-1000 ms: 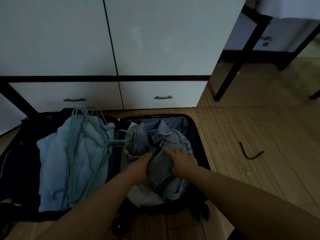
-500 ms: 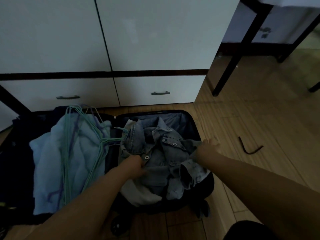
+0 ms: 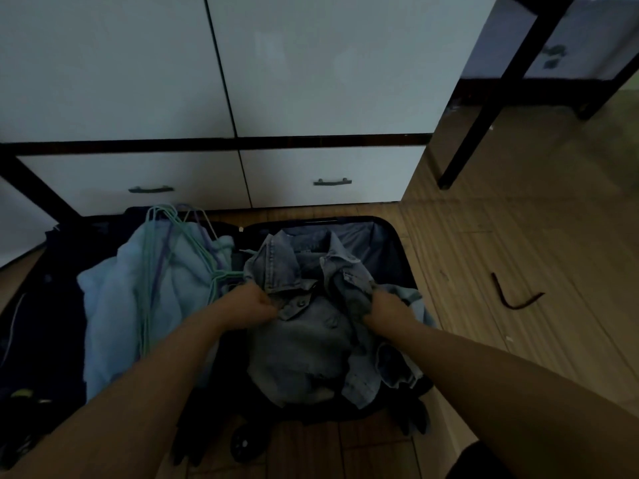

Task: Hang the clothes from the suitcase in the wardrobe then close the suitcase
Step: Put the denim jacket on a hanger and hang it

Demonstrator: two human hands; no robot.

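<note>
A dark suitcase (image 3: pixel 397 250) lies open on the floor in front of the white wardrobe (image 3: pixel 311 63). In its right half sits a denim jacket (image 3: pixel 304 333), collar toward the wardrobe. My left hand (image 3: pixel 250 304) grips the jacket's left front near the collar. My right hand (image 3: pixel 383 305) is closed on the jacket's right shoulder. The left half holds a light blue garment (image 3: pixel 110 305) with several thin green and purple hangers (image 3: pixel 155 257) lying on top.
The wardrobe doors are shut, with two drawers (image 3: pixel 332 174) below them. A black table leg (image 3: pixel 484 108) stands at the right. A dark bent strip (image 3: pixel 515 299) lies on the wooden floor right of the suitcase.
The jacket has been spread open from a folded bundle. My right hand swung out to the right, then came back and took the jacket's right shoulder. My left hand shifted to the left front.
</note>
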